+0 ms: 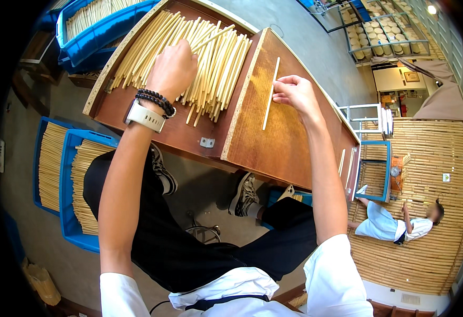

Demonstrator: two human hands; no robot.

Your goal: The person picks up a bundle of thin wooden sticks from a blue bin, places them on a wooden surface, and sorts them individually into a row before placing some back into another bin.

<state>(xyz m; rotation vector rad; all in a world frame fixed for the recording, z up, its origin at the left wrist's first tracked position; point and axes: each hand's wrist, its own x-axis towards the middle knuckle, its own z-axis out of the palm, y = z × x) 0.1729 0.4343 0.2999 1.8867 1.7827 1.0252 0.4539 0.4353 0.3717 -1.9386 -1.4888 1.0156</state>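
My left hand (174, 68), with a light watch and dark bead bracelets at its wrist, is closed over a heap of pale wooden sticks (215, 74). One stick (215, 37) slants out from its fingers to the upper right; the fingertips are partly hidden. On the right, my right hand (297, 95) pinches a single thin wooden stick (267, 115) near its middle, above the brown wooden board (258, 140). The heap lies in a brown wooden tray section (184, 142) left of the board, the sticks mostly pointing the same way.
Blue crates (78, 232) full of sticks stand at left, with more blue crates (68, 50) at upper left. A few sticks (342, 161) lie at the board's right end. A person (395, 222) is at far right by a bamboo-slat surface (427, 174). Racks (387, 37) stand behind.
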